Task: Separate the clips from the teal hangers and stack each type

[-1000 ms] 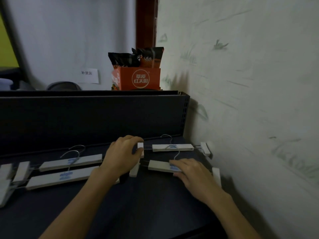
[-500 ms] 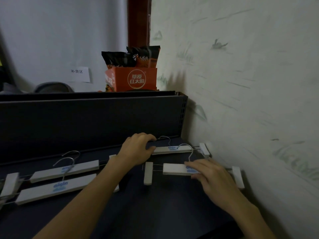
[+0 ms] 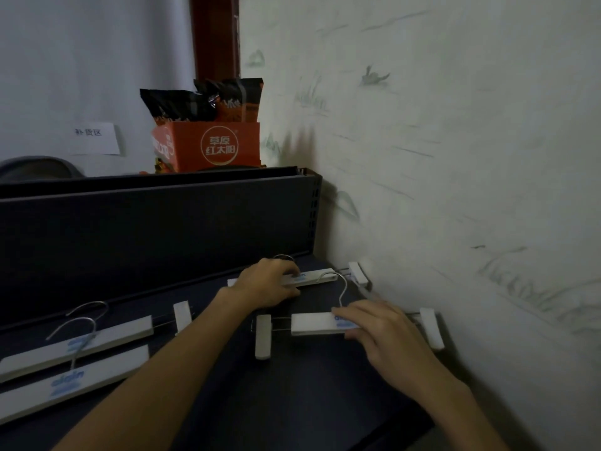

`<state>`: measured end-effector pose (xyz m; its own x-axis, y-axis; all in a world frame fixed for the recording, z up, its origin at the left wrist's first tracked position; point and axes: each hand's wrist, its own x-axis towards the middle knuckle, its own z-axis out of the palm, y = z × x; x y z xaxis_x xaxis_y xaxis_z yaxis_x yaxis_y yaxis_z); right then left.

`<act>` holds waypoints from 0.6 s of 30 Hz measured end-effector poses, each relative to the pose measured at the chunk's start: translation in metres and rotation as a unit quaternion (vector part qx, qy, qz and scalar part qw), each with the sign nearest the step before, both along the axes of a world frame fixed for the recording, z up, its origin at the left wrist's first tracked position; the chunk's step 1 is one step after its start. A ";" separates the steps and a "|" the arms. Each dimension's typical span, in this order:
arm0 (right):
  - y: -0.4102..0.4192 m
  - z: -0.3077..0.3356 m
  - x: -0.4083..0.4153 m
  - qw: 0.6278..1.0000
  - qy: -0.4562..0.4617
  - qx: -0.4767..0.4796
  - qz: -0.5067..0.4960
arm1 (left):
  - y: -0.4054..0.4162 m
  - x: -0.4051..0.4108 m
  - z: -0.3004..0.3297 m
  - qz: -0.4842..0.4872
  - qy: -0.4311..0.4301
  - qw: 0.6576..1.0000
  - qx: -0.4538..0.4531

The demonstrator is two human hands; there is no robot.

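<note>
Pinning the near hanger bar [image 3: 313,323] under your flat right hand [image 3: 380,330], you gripped the far hanger bar [image 3: 317,277] beyond it with your left hand [image 3: 266,286], so each clip [image 3: 263,335] should have slid straight off its wire.

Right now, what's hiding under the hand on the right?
The right hand lies on the near hanger, covering the bar's right part and most of its blue label. Its clips stick out at both ends. Anything else underneath is hidden.

Four hangers [image 3: 320,323] — five clips [image 3: 263,336] showing — two hands [image 3: 383,333], one orange box [image 3: 208,148].
</note>
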<state>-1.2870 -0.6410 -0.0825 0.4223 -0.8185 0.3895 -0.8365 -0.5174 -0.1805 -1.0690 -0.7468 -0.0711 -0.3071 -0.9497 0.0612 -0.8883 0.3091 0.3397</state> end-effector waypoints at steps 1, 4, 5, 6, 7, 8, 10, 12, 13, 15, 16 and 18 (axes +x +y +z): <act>0.000 0.000 -0.001 1.000 0.001 -0.003 -0.001 | 0.000 -0.001 -0.002 -0.001 -0.004 1.000 -0.005; 0.000 0.000 -0.002 1.000 -0.005 0.003 0.004 | -0.002 -0.004 -0.003 0.002 -0.003 1.000 -0.030; 0.000 0.000 -0.003 1.000 -0.009 0.006 0.009 | -0.001 -0.005 -0.003 0.003 -0.003 0.999 -0.034; 0.000 -0.001 -0.004 1.000 -0.011 0.009 0.013 | -0.001 -0.005 -0.003 0.005 -0.001 0.999 -0.039; 0.000 -0.001 -0.005 1.000 -0.013 0.010 0.016 | 0.000 -0.006 -0.002 0.009 0.003 0.999 -0.046; 0.000 -0.001 -0.006 1.000 -0.014 0.009 0.019 | 0.001 -0.006 0.000 0.015 0.006 0.998 -0.057; -0.003 -0.003 -0.009 1.000 -0.016 0.004 0.026 | 0.006 -0.005 0.003 0.026 0.007 0.996 -0.088; -0.005 -0.004 -0.011 0.999 -0.022 0.001 0.034 | 0.015 -0.002 0.007 0.034 0.017 0.992 -0.124; -0.006 -0.004 -0.011 0.999 -0.025 -0.001 0.039 | 0.020 0.001 0.009 0.039 0.025 0.989 -0.142; -0.008 -0.005 -0.011 0.998 -0.034 -0.008 0.058 | 0.032 0.009 0.013 0.060 0.035 0.982 -0.177; -0.009 -0.005 -0.009 0.997 -0.040 -0.014 0.070 | 0.038 0.015 0.014 0.076 0.037 0.978 -0.190; -0.010 -0.005 -0.003 0.993 -0.050 -0.024 0.100 | 0.053 0.027 0.016 0.115 0.035 0.971 -0.207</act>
<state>-1.2898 -0.6513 -0.0873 0.5326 -0.7009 0.4743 -0.6947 -0.6822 -0.2279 -1.0416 -0.6938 -0.0549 -0.0718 -0.8825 0.4649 -0.9291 0.2287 0.2907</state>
